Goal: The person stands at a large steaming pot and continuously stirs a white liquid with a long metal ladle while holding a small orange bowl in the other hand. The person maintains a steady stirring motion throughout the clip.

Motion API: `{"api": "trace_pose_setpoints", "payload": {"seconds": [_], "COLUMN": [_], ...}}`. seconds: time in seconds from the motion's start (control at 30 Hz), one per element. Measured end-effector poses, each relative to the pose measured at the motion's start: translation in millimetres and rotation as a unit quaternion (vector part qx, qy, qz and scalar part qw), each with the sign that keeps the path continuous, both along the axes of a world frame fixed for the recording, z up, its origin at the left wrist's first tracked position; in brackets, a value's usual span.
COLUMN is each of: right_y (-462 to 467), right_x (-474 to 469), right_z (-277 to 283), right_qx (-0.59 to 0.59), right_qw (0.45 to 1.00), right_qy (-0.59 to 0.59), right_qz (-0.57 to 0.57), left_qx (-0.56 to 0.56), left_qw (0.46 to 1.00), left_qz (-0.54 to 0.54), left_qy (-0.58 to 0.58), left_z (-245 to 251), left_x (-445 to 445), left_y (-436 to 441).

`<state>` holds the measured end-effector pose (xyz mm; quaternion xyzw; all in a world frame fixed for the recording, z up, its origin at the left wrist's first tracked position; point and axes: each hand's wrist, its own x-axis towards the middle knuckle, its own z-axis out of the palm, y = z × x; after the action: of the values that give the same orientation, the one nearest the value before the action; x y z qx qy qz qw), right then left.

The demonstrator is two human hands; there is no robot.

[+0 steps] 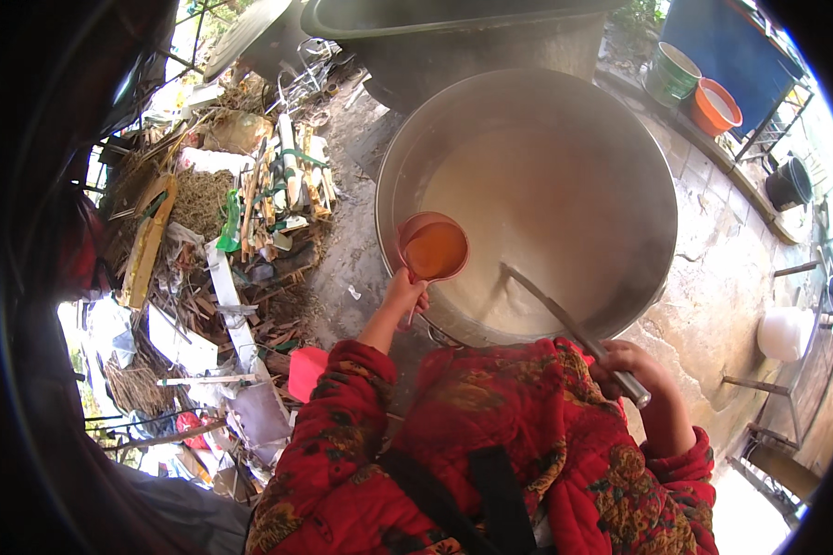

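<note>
My left hand [408, 294] grips the handle of a reddish plastic dipper [435, 248], which holds an orange-brown liquid. The dipper is over the near left rim of a large round metal pot [638, 173]. Pale, cloudy liquid [527, 208] fills the lower part of the pot, with steam above it. In my right hand [621, 368] is a long metal-handled tool [562, 316] that slants down into the pot. Its far end lies in the pale liquid, so its shape is hidden.
Behind the pot stands a large metal vat [472, 52]. Bundled wood sticks [288, 173] and scrap are heaped on the left. At the upper right are a green bucket [673, 75] and an orange basin [716, 107], with a black bucket [789, 184] and white container [786, 334] farther along.
</note>
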<state>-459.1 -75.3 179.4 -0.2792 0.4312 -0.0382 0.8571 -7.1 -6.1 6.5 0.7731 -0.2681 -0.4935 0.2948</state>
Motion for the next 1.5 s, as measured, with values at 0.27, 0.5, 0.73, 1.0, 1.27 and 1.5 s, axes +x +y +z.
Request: {"api": "trace_pose_setpoints", "payload": {"seconds": [0.27,0.5,0.73,1.0,1.27,1.5], "right_y": [-29,-39,-25,6,13,8], "right_x": [25,17,-21,-49,-61,-57], "right_z": [-29,-28,-3,42,41,25], "right_qx": [-0.038,-0.148,-0.262,-0.299,-0.193,-0.011], "right_qw": [0.993,0.986,0.952,0.867,0.911,0.990], "right_qy": [-0.103,0.000,0.157,0.344,0.274,0.113], "right_qz": [-0.045,-0.071,-0.031,0.201,0.242,0.089], "left_qx": [0.004,-0.015,-0.002,-0.008,-0.016,-0.015], "left_qw": [1.000,1.000,1.000,1.000,1.000,1.000], "left_qz": [0.005,0.004,0.000,-0.001,0.004,0.000], "left_qy": [-0.013,0.003,-0.015,-0.016,-0.020,-0.022], "left_z": [1,-5,-2,4,0,-6], "left_x": [-3,-1,-2,-5,-3,-1], "left_y": [-1,1,0,0,1,0]}}
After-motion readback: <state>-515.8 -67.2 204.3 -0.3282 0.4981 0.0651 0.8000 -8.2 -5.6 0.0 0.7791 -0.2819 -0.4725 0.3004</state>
